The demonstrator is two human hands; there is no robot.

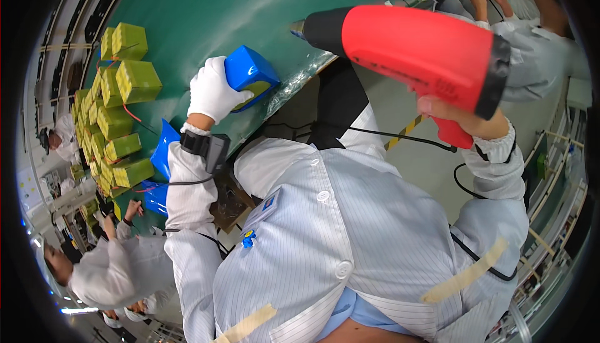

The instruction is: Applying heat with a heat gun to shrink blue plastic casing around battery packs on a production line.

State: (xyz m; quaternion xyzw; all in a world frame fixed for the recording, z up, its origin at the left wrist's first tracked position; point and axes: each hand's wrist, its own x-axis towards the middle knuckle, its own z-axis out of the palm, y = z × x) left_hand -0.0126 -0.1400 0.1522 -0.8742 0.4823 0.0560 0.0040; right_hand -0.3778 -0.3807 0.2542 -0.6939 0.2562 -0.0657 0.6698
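Note:
My left hand (214,91), in a white glove, grips a block wrapped in shiny blue film (249,66) near the table's front edge. A patch of yellow-green shows at the block's open end. In my bare right hand (464,118) is a red heat gun (412,49), held by its handle. Its black front and metal nozzle (297,29) point left, above and to the right of the block, apart from it. A black device is strapped to my left wrist.
Several yellow-green battery packs (139,81) with wires stand grouped on the green table (200,5) at left. Blue film sleeves (164,149) lie near my left forearm. Black cables (406,135) run beside my right arm. Co-workers sit at lower left (119,268) and upper right (537,61).

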